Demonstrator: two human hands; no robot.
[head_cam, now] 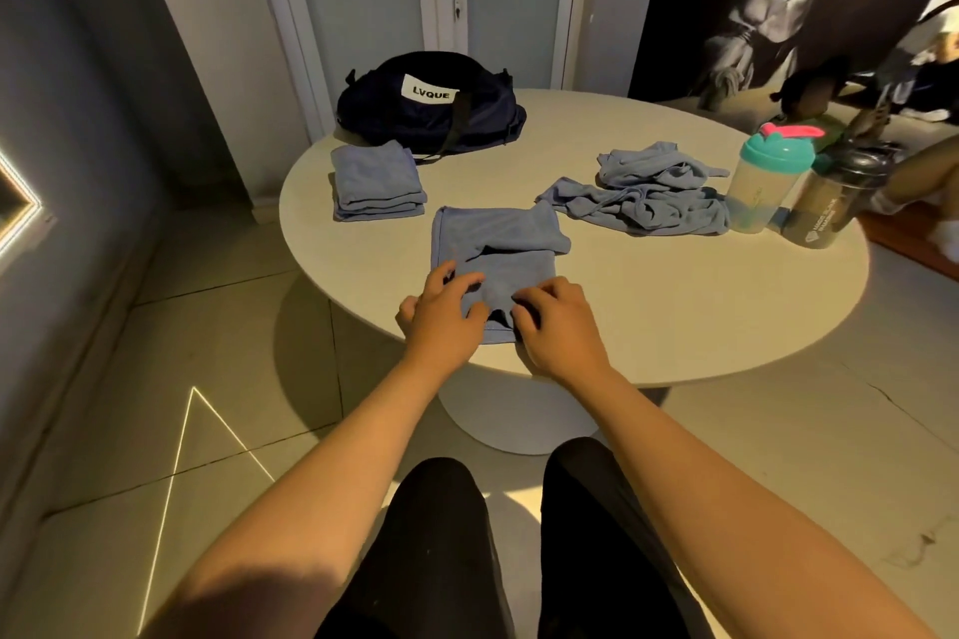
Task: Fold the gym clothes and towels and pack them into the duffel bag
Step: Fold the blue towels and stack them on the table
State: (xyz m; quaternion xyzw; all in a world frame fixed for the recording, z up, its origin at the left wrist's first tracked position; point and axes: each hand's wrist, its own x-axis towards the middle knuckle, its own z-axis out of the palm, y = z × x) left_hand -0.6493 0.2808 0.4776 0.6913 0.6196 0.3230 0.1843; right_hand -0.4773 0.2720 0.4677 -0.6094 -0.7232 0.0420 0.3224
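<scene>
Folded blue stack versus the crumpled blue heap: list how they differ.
The folded stack lies in neat flat layers; the crumpled heap is wrinkled and sprawling. The folded stack sits beside the duffel bag; the crumpled heap beside the shaker bottles. Both are blue cloth on the table.

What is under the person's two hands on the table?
A partly folded blue cloth lies under the left hand and right hand, whose curled fingers pinch its near end. Beneath it is the round table. The hands hide parts of that end.
</scene>
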